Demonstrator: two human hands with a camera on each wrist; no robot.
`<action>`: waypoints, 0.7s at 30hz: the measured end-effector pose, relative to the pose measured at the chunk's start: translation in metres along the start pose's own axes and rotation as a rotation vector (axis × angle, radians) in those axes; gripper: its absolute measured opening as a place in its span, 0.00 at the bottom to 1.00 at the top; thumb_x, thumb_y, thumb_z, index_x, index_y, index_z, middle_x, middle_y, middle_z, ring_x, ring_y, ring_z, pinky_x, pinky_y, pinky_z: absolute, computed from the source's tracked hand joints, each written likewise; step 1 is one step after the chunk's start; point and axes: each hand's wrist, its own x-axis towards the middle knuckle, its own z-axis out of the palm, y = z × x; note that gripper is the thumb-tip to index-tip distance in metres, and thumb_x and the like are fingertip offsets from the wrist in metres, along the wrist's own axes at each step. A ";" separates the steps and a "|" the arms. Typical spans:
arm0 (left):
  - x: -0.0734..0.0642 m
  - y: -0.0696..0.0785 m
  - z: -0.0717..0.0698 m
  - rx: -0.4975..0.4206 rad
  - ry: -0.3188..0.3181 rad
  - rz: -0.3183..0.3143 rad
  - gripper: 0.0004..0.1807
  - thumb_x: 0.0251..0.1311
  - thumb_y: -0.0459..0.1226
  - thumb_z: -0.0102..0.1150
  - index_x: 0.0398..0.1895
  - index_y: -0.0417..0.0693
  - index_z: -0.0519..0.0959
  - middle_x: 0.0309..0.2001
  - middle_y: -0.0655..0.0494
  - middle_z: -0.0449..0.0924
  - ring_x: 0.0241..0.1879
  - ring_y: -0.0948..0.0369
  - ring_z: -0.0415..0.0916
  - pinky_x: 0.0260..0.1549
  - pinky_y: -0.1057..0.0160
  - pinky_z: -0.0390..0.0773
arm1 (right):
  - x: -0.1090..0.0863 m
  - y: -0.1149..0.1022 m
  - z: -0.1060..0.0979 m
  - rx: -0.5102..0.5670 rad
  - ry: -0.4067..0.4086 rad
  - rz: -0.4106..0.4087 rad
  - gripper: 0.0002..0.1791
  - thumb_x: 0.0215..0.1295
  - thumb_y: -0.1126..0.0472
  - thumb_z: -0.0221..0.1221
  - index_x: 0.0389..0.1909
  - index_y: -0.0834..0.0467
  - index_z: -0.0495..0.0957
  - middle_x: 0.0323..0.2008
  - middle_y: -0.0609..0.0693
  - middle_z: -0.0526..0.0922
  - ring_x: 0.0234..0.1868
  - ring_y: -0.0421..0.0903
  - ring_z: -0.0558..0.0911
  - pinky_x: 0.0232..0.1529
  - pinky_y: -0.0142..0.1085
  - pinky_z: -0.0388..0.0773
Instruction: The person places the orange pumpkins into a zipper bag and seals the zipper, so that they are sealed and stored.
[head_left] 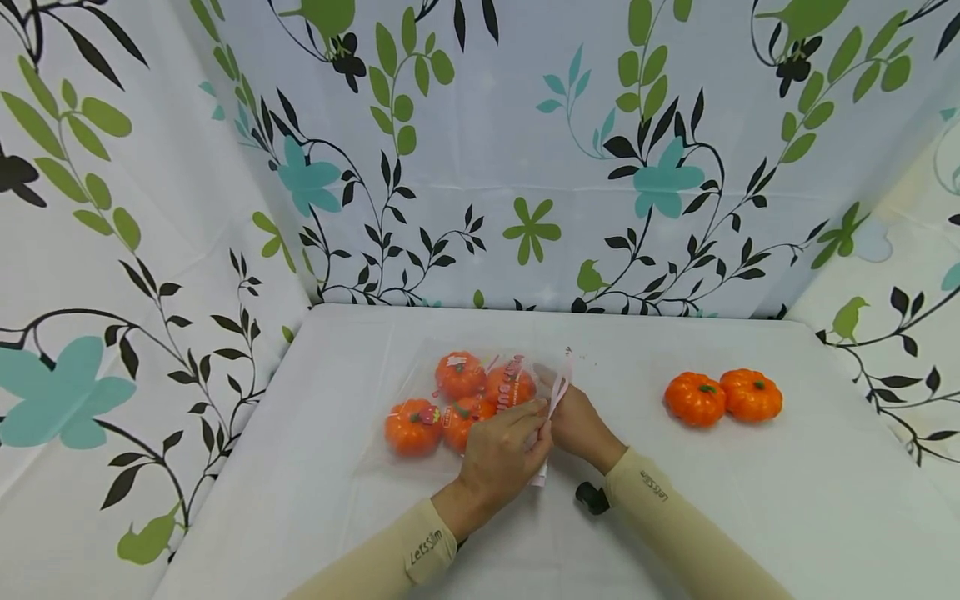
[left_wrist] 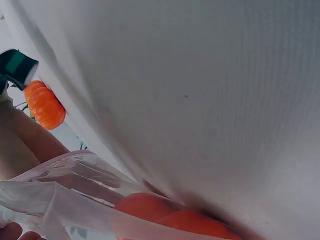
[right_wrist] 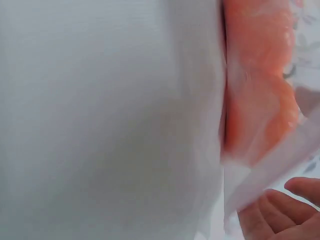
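A clear plastic bag (head_left: 417,389) with pink print lies on the table, with several small orange pumpkins (head_left: 413,427) inside it. My left hand (head_left: 498,458) pinches the bag's edge near its pink strip (head_left: 558,393) at the right end. On the other side of that strip is my right hand (head_left: 579,423), its fingers partly covered by the bag's film. In the right wrist view, the thumb of the right hand (right_wrist: 282,212) stands apart from the other fingers, whose tips are at the film. Pumpkins show blurred through the plastic in both wrist views.
Two more orange pumpkins (head_left: 751,396) sit side by side on the white table (head_left: 780,517), right of the hands. A black wrist camera (head_left: 592,498) is at the right wrist. Patterned cloth (head_left: 495,150) hangs behind the table and along both sides.
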 end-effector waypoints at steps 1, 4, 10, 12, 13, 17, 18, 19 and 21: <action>0.000 0.000 0.000 0.003 -0.004 -0.002 0.08 0.51 0.32 0.71 0.35 0.39 0.89 0.42 0.51 0.89 0.42 0.61 0.87 0.41 0.67 0.82 | -0.003 0.001 -0.004 0.016 -0.001 0.036 0.30 0.63 0.67 0.62 0.67 0.69 0.70 0.62 0.66 0.76 0.60 0.62 0.78 0.61 0.55 0.74; 0.002 0.001 0.000 0.005 -0.021 -0.024 0.08 0.51 0.32 0.72 0.35 0.39 0.89 0.41 0.51 0.89 0.41 0.60 0.87 0.39 0.68 0.83 | -0.011 0.003 -0.015 0.080 0.026 0.115 0.29 0.64 0.63 0.64 0.67 0.65 0.73 0.63 0.62 0.77 0.58 0.60 0.81 0.58 0.55 0.77; 0.004 0.004 0.000 -0.003 -0.056 -0.072 0.09 0.53 0.34 0.74 0.37 0.39 0.89 0.43 0.49 0.88 0.44 0.58 0.87 0.40 0.65 0.83 | -0.017 0.006 -0.022 0.076 0.027 0.091 0.15 0.68 0.62 0.63 0.53 0.61 0.85 0.48 0.53 0.87 0.48 0.50 0.86 0.52 0.50 0.81; 0.004 0.004 0.000 -0.010 -0.058 -0.073 0.10 0.53 0.34 0.73 0.38 0.39 0.89 0.44 0.49 0.88 0.46 0.58 0.86 0.43 0.65 0.82 | -0.016 0.005 -0.020 0.082 0.004 0.085 0.12 0.67 0.65 0.61 0.49 0.63 0.86 0.44 0.53 0.88 0.45 0.46 0.85 0.50 0.46 0.82; 0.004 0.003 0.000 -0.015 -0.058 -0.073 0.09 0.54 0.33 0.73 0.38 0.39 0.90 0.44 0.50 0.88 0.46 0.58 0.86 0.44 0.65 0.82 | -0.015 0.004 -0.019 0.087 -0.007 0.079 0.12 0.66 0.67 0.60 0.47 0.64 0.86 0.43 0.53 0.88 0.43 0.44 0.84 0.48 0.42 0.83; 0.004 0.001 0.000 -0.041 -0.048 -0.056 0.07 0.55 0.32 0.70 0.37 0.40 0.90 0.43 0.50 0.88 0.46 0.59 0.86 0.46 0.65 0.81 | -0.011 0.001 -0.014 0.149 -0.040 0.056 0.14 0.64 0.72 0.56 0.48 0.70 0.83 0.42 0.56 0.87 0.37 0.42 0.80 0.38 0.32 0.78; 0.003 0.000 0.001 -0.050 -0.045 -0.051 0.07 0.55 0.32 0.70 0.37 0.40 0.89 0.43 0.50 0.88 0.46 0.59 0.86 0.46 0.65 0.81 | -0.009 0.001 -0.012 0.175 -0.049 0.053 0.16 0.64 0.73 0.55 0.50 0.70 0.83 0.44 0.58 0.87 0.37 0.43 0.79 0.37 0.31 0.77; 0.004 0.000 0.001 -0.061 -0.045 -0.048 0.07 0.55 0.32 0.69 0.36 0.39 0.89 0.43 0.50 0.88 0.46 0.59 0.86 0.46 0.65 0.81 | -0.008 0.000 -0.011 0.206 -0.061 0.053 0.18 0.64 0.73 0.54 0.53 0.70 0.82 0.47 0.59 0.86 0.39 0.44 0.79 0.36 0.31 0.76; 0.004 -0.001 0.000 -0.084 -0.052 -0.047 0.06 0.56 0.31 0.69 0.36 0.39 0.89 0.44 0.50 0.88 0.46 0.59 0.86 0.46 0.65 0.81 | -0.005 -0.002 -0.009 0.263 -0.083 0.059 0.21 0.65 0.73 0.52 0.59 0.68 0.79 0.54 0.59 0.83 0.45 0.48 0.80 0.41 0.35 0.78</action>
